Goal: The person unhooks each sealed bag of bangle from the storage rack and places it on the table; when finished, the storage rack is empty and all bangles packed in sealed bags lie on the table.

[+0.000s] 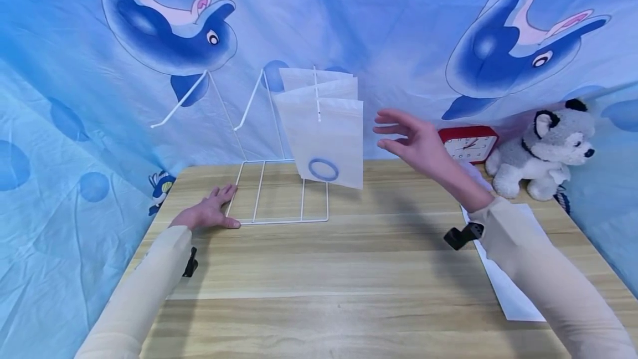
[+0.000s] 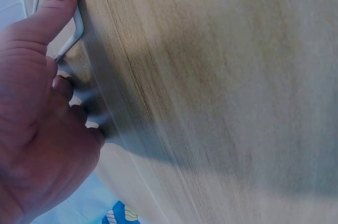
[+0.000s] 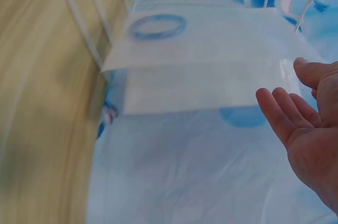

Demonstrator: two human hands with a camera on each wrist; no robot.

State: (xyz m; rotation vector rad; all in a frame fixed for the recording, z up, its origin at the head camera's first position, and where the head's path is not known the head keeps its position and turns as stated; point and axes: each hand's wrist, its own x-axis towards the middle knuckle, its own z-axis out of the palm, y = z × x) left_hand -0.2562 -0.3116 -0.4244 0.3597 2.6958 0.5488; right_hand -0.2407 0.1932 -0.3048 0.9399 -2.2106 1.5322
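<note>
A white wire rack (image 1: 279,222) stands on the table, with slanting prongs rising at its back. Several translucent white bags (image 1: 331,132) hang from its right-hand prong. The front one shows a blue ring (image 1: 323,169) near its bottom; whether the ring is inside or printed cannot be told. My left hand (image 1: 211,210) rests on the left end of the rack's base, fingers spread and thumb by the front corner. In the left wrist view, that thumb (image 2: 57,7) lies along the wire. Just right of the bags, my right hand (image 1: 416,140) is raised in the air, holding nothing, fingers loosely bent.
A red alarm clock (image 1: 468,144) and a grey-and-white plush dog (image 1: 543,148) stand at the back right. White sheets (image 1: 508,287) lie under my right forearm. Behind the wooden table (image 1: 319,292) hangs a blue dolphin-patterned curtain (image 1: 349,15).
</note>
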